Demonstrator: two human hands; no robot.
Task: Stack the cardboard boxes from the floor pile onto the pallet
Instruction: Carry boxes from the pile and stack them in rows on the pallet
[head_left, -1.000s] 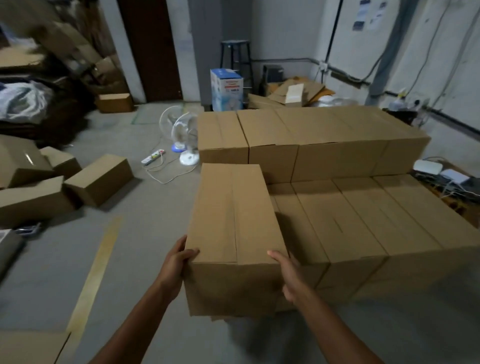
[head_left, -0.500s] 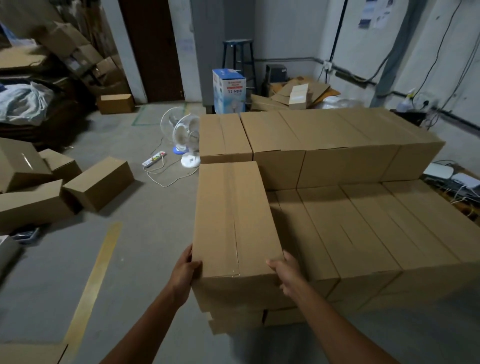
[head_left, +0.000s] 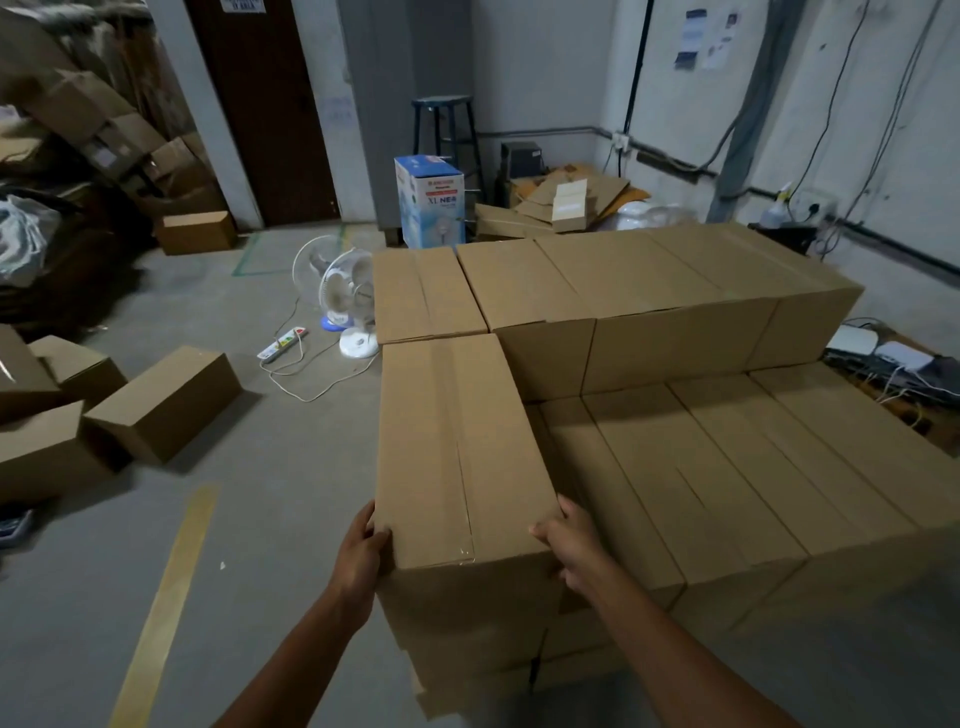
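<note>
Cardboard box (head_left: 457, 447), long axis pointing away from the person, gripped at its near corners by left hand (head_left: 361, 558) and right hand (head_left: 571, 551).

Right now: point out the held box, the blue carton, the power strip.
held box (head_left: 457, 441): head view, middle of top face.
blue carton (head_left: 439, 210): head view, printed front face.
power strip (head_left: 283, 343): head view, middle of white body.

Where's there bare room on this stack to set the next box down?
The lower front tier is bare, bordered by the held box on its left and the taller back row behind. Crowded: fans and power strip off the far left corner, cables along the right.
</note>
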